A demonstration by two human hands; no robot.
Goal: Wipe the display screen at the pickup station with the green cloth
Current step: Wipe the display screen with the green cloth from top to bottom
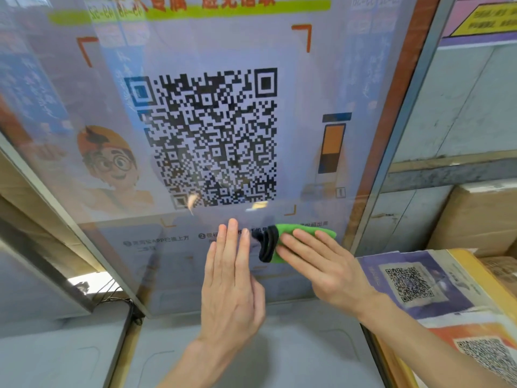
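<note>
- Screen (307, 93) fills most of the frame and shows a QR code (207, 135).
- Left hand (232, 281), lower centre: fingers straight, holding nothing.
- Right hand (321, 270), beside it, presses flat-fingered on the cloth.
- Cloth (288, 229) lies against the screen's lower right.

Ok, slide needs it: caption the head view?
Right hand presses green cloth to display screen below QR code; left hand open alongside.
</note>
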